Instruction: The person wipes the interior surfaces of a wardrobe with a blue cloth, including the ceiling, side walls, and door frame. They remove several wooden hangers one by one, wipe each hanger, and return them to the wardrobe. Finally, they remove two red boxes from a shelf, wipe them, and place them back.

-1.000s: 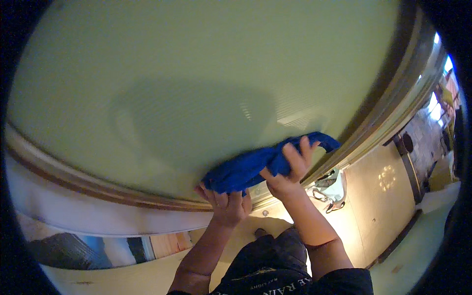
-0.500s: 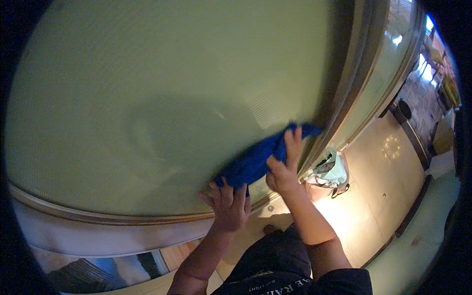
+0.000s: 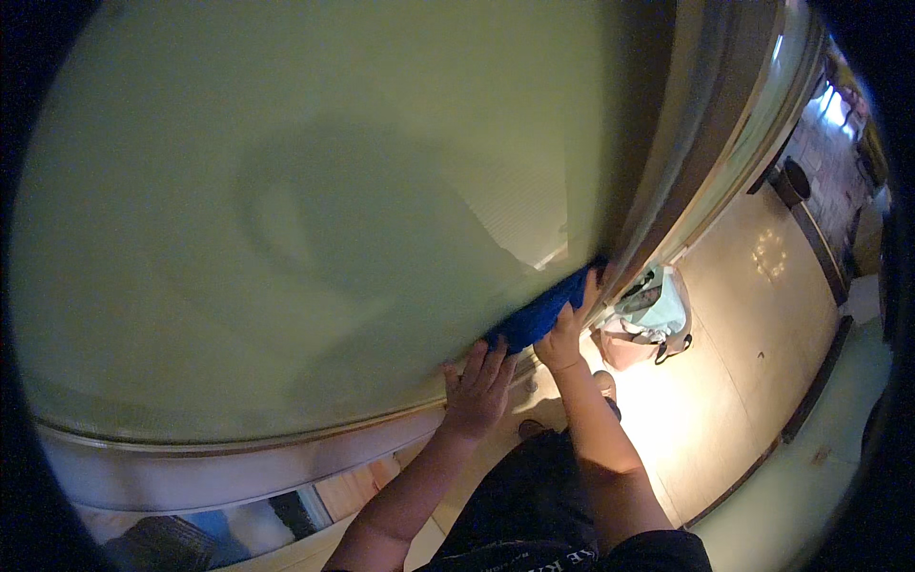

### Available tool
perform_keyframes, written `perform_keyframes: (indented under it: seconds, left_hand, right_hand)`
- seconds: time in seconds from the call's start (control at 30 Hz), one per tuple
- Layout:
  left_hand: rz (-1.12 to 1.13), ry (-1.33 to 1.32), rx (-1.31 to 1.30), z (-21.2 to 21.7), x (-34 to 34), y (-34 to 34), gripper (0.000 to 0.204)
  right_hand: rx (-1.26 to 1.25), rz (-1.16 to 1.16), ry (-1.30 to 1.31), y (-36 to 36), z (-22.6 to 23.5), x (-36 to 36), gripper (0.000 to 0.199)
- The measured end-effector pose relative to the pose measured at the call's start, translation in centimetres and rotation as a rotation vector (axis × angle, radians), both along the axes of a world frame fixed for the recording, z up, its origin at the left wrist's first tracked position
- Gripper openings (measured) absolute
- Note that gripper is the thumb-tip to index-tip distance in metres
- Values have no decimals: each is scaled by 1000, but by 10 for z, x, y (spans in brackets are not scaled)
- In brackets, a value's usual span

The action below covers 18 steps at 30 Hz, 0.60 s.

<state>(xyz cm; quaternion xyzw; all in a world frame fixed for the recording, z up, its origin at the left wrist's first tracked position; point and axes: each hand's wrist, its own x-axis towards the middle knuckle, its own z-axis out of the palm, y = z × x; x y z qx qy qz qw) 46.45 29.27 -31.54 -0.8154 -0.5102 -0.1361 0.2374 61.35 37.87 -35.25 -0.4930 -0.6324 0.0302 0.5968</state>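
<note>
A blue cloth (image 3: 538, 322) is pressed on the lower right part of a large pale green glass panel (image 3: 315, 257), close to its frame. My left hand (image 3: 477, 386) lies with fingers spread at the cloth's left end, its fingertips touching cloth and glass. Against the cloth's right end rests my right hand (image 3: 564, 341), thumb apart and fingers bent over the fabric near the frame's corner. The right fingertips are partly hidden by the cloth and the dim light.
The panel's brown frame (image 3: 658, 181) rises on the right. On the floor (image 3: 734, 381) beside it stands a bag (image 3: 658, 319) with pale green contents. Farther off is a dark bin (image 3: 791, 181). Below the panel at left runs a white ledge (image 3: 191, 472) above a printed picture (image 3: 248, 529).
Both hands have shifted right along the panel's bottom, the right one also lower. The cloth has moved with them into the corner by the frame and looks more bunched.
</note>
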Motion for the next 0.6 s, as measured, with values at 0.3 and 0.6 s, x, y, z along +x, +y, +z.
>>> perform_keyframes:
  seconds: [0.3,0.6]
  left_hand:
    - [-1,-96,169,60,8,10,28]
    - [-2,99,82,-18,-1,10,29]
  right_hand:
    - [193,5,37,4,56,-6,50]
    - [-182,-3,136,-10,-46,-27,52]
